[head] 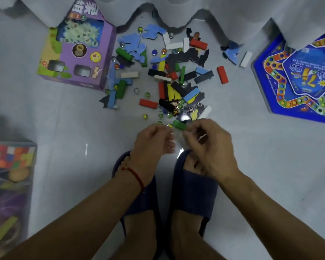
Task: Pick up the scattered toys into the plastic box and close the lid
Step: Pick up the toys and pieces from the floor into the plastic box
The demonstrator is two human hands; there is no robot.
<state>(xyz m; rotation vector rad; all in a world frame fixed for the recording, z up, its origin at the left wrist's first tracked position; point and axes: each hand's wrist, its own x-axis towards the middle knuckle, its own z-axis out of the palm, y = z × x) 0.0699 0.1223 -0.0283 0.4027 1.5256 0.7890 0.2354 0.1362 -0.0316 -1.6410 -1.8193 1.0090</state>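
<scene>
Toys (169, 72) litter mid-frame; plastic box (9, 186) cut off lower left; blurred left hand (154, 139) and right hand (210, 145) curl, contents unclear.

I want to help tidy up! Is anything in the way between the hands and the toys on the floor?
Nothing visible is. The left hand and right hand hang right at the near edge of the toy pile, beside a green block and some marbles.

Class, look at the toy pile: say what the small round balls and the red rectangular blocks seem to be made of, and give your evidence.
Small round balls: probably glass marbles, see-through with coloured cores and bright glints. Red rectangular blocks: likely painted wood, opaque, matte, with crisp edges, though plastic is possible.
</scene>
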